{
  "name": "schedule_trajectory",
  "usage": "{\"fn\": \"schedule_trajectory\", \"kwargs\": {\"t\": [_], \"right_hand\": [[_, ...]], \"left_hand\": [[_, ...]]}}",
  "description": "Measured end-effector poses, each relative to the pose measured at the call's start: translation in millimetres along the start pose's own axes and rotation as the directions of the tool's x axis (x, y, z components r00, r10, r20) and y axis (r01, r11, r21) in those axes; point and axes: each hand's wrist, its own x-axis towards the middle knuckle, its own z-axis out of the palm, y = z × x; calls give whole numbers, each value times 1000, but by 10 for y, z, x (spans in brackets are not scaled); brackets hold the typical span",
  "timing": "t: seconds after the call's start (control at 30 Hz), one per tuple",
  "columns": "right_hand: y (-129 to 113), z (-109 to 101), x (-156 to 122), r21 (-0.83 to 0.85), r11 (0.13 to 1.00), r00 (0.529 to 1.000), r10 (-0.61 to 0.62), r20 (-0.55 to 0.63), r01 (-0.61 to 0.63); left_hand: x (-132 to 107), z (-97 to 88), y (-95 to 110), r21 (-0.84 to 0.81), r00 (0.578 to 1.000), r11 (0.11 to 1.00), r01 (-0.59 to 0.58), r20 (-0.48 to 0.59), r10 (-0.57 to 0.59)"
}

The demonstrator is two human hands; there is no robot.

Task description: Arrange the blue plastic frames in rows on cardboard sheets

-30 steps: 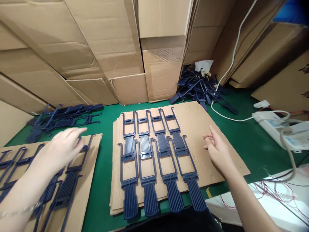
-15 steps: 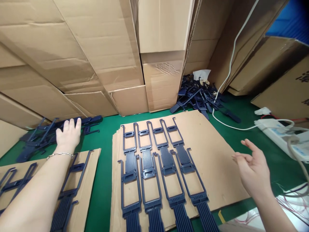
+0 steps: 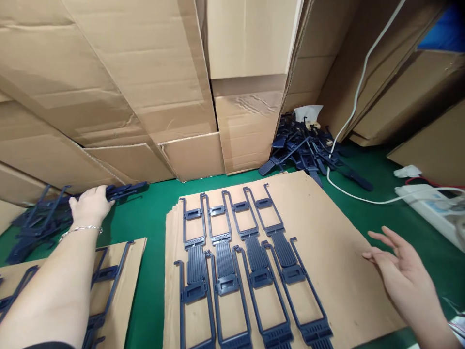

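Note:
My left hand [image 3: 90, 206] is at the pile of navy plastic frame parts [image 3: 43, 218] on the left, palm down. Its fingers curl down over the parts and its fingertips are hidden, so the exact grip does not show. My right hand [image 3: 403, 271] hovers over the right edge of the cardboard sheets [image 3: 327, 232], fingers loosely apart and nothing in them. On those sheets lie two rows of navy frames with ribbed tabs [image 3: 259, 276], the upper tabs overlapping the lower frames.
Another cardboard sheet [image 3: 136, 264] with more frames lies under my left forearm. A heap of loose navy parts [image 3: 305, 150] sits at the back right. A white cable [image 3: 358, 196] runs to a power strip [image 3: 432, 206]. Cardboard boxes [image 3: 145, 72] wall off the green table's back.
My left hand's fingers, stretched out before, now bend down over the pile. The right hand stays empty, its fingers slightly more extended. The view has shifted a little.

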Motion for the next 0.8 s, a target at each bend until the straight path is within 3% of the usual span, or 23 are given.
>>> {"fn": "schedule_trajectory", "kwargs": {"t": [0.13,0.27,0.47,0.63,0.8], "right_hand": [[28,-21,37,168,972,984,148,97,-163],[45,-14,58,139,970,971,176,162,-199],[34,1,55,-6,996,970,92,225,-93],[79,23,20,-57,997,984,-40,175,51],[132,19,3,-148,983,970,-72,232,108]], "left_hand": [[70,-94,56,22,994,994,-104,39,103],[99,-208,208,6,969,974,-228,93,227],[-9,-323,475,-17,943,946,-325,70,325],[-251,-376,683,-18,928,928,-373,-13,373],[-399,-464,979,-6,891,897,-442,-119,438]]}}
